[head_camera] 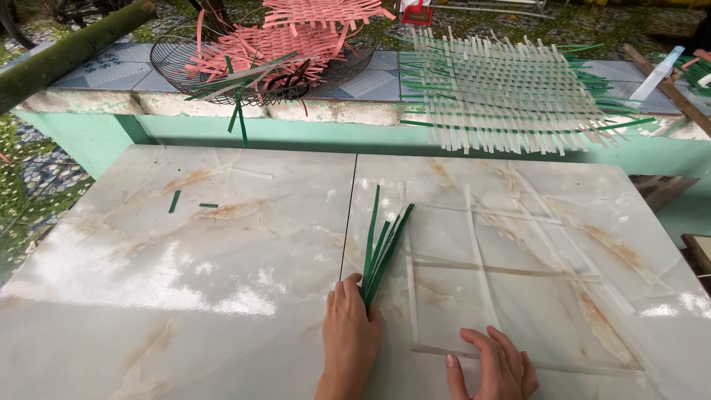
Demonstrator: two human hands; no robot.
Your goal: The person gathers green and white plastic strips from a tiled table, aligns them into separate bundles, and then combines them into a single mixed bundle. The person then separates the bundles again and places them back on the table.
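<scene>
We saw a small bundle of green strips [382, 248] lying on the pale marble-patterned table [185, 281], near its middle seam, fanning away from the near edge toward the far side. The left hand [349, 333] lay flat at the bundle's near end, its fingers closed together over the strips and pinning them to the surface. Just to the right, translucent white strips [481, 267] were laid out on the tabletop, some running lengthways and others crossing them. The right hand [495, 367] rested palm down with its fingers spread apart, pressing on the nearest crosswise white strip; it gripped nothing.

Two short green offcuts [175, 201] lay well apart from the hands on the left half of the table. Beyond the table ran a tiled ledge [104, 78] with a green-painted wall below it. On the ledge sat a wire basket [185, 70] holding loosely woven pink strips [274, 41], and to the right of it a woven mat of white and green strips [511, 92] hung slightly over the ledge's edge. A thick green bamboo pole [67, 48] lay slanted at the far left.
</scene>
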